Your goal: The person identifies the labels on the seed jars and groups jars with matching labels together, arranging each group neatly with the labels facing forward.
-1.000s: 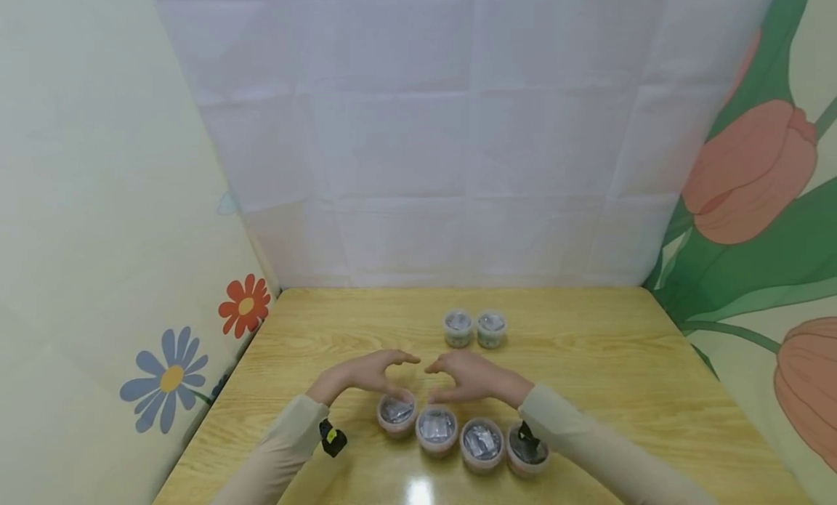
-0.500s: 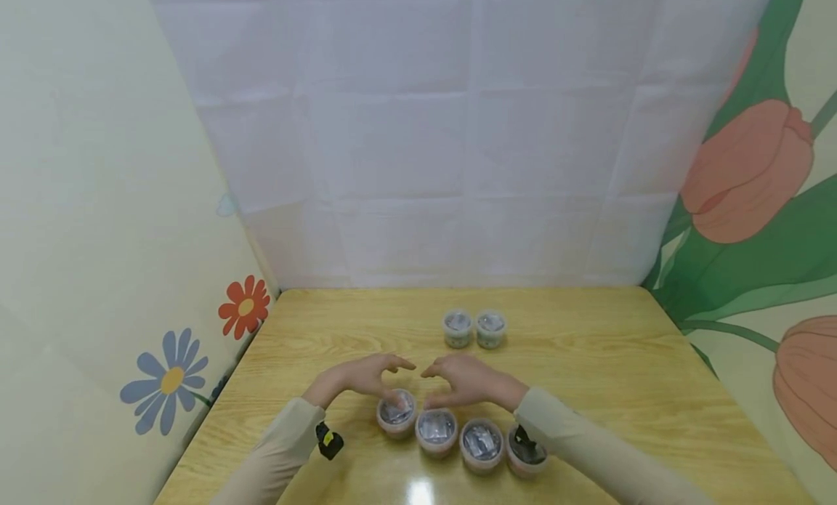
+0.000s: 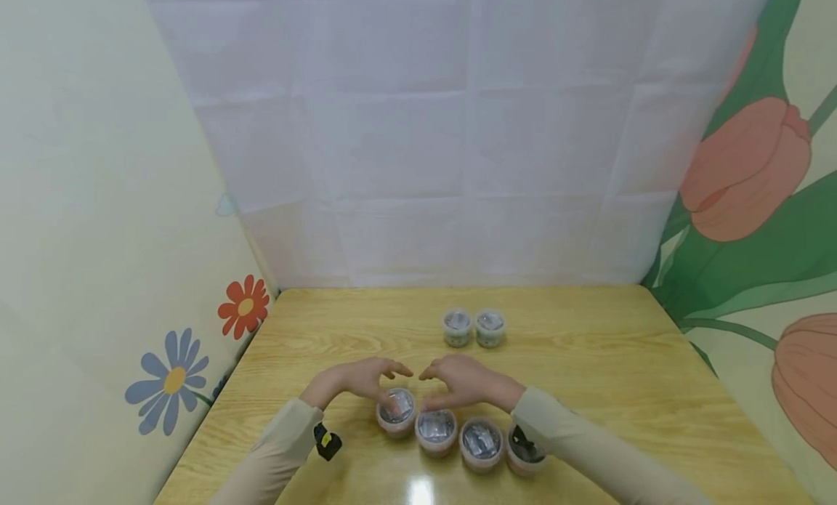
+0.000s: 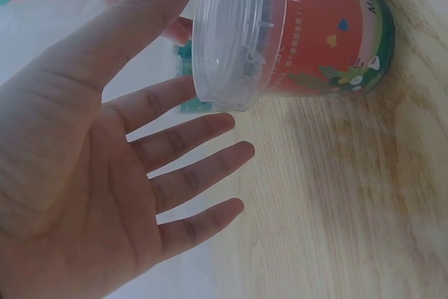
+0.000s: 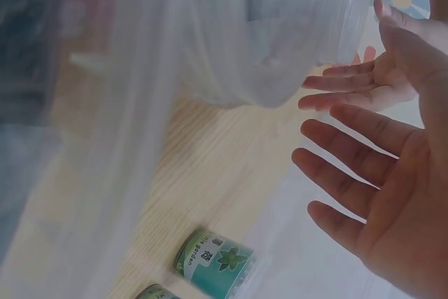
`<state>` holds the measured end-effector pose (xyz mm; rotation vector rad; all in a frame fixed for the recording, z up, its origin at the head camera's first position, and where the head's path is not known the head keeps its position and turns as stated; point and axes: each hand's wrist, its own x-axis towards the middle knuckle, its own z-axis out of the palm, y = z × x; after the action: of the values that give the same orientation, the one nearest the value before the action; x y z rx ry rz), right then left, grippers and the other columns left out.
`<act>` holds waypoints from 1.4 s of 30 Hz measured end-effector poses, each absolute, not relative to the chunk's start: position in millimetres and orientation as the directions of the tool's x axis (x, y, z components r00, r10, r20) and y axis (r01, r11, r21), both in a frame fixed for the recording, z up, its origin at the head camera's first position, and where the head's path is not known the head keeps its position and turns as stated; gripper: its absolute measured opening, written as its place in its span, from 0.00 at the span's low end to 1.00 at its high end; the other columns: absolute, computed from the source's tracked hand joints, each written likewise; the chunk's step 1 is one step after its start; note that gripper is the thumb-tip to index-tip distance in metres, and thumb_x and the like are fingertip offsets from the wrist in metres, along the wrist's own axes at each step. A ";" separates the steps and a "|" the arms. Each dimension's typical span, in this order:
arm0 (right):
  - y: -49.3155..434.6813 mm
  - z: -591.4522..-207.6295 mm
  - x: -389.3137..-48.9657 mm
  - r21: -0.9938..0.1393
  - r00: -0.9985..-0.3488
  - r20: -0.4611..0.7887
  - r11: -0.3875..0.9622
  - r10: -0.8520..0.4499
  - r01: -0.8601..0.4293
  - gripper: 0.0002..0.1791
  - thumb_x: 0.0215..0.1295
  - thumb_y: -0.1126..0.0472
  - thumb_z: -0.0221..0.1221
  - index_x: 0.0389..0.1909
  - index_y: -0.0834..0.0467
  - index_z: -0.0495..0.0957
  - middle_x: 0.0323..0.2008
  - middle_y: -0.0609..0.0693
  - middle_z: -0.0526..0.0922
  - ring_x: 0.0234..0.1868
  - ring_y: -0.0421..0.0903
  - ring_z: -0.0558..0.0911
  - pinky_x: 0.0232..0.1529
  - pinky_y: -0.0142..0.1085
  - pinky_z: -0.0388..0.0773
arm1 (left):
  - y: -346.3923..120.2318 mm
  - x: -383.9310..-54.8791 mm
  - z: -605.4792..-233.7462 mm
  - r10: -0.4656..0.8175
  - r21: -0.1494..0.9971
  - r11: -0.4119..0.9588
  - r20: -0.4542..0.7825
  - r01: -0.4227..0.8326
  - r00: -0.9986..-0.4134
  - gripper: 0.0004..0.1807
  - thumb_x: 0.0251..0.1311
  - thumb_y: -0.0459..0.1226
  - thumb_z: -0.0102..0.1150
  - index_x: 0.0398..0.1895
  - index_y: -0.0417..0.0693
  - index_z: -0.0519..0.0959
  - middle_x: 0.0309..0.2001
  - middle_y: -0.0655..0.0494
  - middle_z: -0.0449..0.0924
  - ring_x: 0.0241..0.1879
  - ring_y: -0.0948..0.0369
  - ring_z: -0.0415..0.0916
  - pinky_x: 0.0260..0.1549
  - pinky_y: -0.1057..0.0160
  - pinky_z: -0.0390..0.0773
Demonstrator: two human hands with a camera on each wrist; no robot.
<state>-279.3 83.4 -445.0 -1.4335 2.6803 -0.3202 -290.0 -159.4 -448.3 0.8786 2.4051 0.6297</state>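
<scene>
Several clear-lidded plastic tubs stand in a slanting row near the table's front in the head view. My left hand point(image 3: 360, 381) hovers behind the leftmost tub point(image 3: 396, 423), its thumb over the lid and its fingers spread. In the left wrist view that tub point(image 4: 322, 40) shows a red label with a green base; whether the thumb touches the lid I cannot tell. My right hand point(image 3: 467, 383) faces it with spread fingers, its thumb by the far rim of the second tub point(image 3: 437, 432). Neither palm holds anything in the wrist views.
Two green-labelled tubs point(image 3: 457, 329) stand side by side farther back on the wooden table point(image 3: 588, 360). Two more front tubs, the third point(image 3: 481, 444) and the rightmost point(image 3: 523, 455), lie by my right forearm, which partly covers the latter. A white sheet point(image 3: 418, 163) hangs behind the table.
Both hands have drifted slightly left and toward the front, keeping their spread shape. The tubs stand where they stood.
</scene>
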 end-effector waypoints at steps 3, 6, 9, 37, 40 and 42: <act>82.3 -444.7 -277.9 -0.237 -0.551 0.015 0.532 -0.835 -0.813 0.33 0.58 0.35 0.55 0.54 0.57 0.76 0.48 0.50 0.81 0.46 0.43 0.80 0.48 0.35 0.77 | -159.5 -288.1 -446.4 0.681 0.571 0.691 -0.310 0.443 -0.663 0.39 0.46 0.51 0.69 0.62 0.48 0.68 0.63 0.51 0.66 0.59 0.46 0.68 0.52 0.46 0.72; 81.2 -444.5 -276.4 -0.243 -0.543 0.014 0.524 -0.839 -0.816 0.33 0.58 0.35 0.55 0.53 0.57 0.76 0.47 0.50 0.81 0.45 0.42 0.80 0.47 0.34 0.77 | -159.5 -286.6 -446.3 0.678 0.568 0.697 -0.325 0.438 -0.659 0.39 0.46 0.50 0.69 0.62 0.48 0.68 0.63 0.52 0.67 0.59 0.47 0.68 0.52 0.48 0.73; 79.9 -445.4 -275.4 -0.232 -0.533 0.025 0.514 -0.846 -0.826 0.33 0.57 0.35 0.56 0.52 0.57 0.77 0.46 0.50 0.82 0.44 0.42 0.80 0.46 0.34 0.77 | -159.3 -285.4 -447.2 0.681 0.568 0.698 -0.334 0.437 -0.652 0.38 0.46 0.50 0.69 0.61 0.48 0.69 0.62 0.52 0.68 0.58 0.47 0.68 0.51 0.49 0.73; 69.0 -452.6 -273.5 -0.152 -0.522 -0.012 0.517 -0.853 -0.842 0.35 0.53 0.29 0.54 0.50 0.52 0.78 0.41 0.47 0.83 0.36 0.37 0.80 0.42 0.33 0.77 | -160.5 -278.5 -449.0 0.668 0.570 0.717 -0.398 0.401 -0.628 0.39 0.36 0.49 0.75 0.57 0.58 0.71 0.51 0.62 0.74 0.48 0.63 0.71 0.47 0.62 0.72; 67.3 -453.9 -273.5 -0.131 -0.525 -0.018 0.522 -0.851 -0.843 0.35 0.52 0.28 0.54 0.50 0.51 0.78 0.41 0.46 0.83 0.36 0.37 0.79 0.43 0.33 0.76 | -160.7 -277.4 -448.9 0.660 0.561 0.726 -0.406 0.397 -0.632 0.40 0.35 0.48 0.75 0.58 0.58 0.70 0.51 0.62 0.74 0.47 0.63 0.71 0.47 0.61 0.72; 66.3 -454.3 -273.0 -0.117 -0.523 -0.022 0.522 -0.852 -0.845 0.36 0.52 0.28 0.54 0.50 0.51 0.78 0.41 0.45 0.83 0.37 0.37 0.80 0.45 0.34 0.76 | -160.7 -276.4 -449.3 0.653 0.562 0.731 -0.415 0.386 -0.634 0.40 0.35 0.47 0.76 0.58 0.57 0.70 0.50 0.63 0.74 0.47 0.64 0.71 0.48 0.61 0.72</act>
<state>-273.0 66.3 -454.3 -1.4929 2.6733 -0.1411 -276.4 -160.7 -449.3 0.7826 2.3190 0.5706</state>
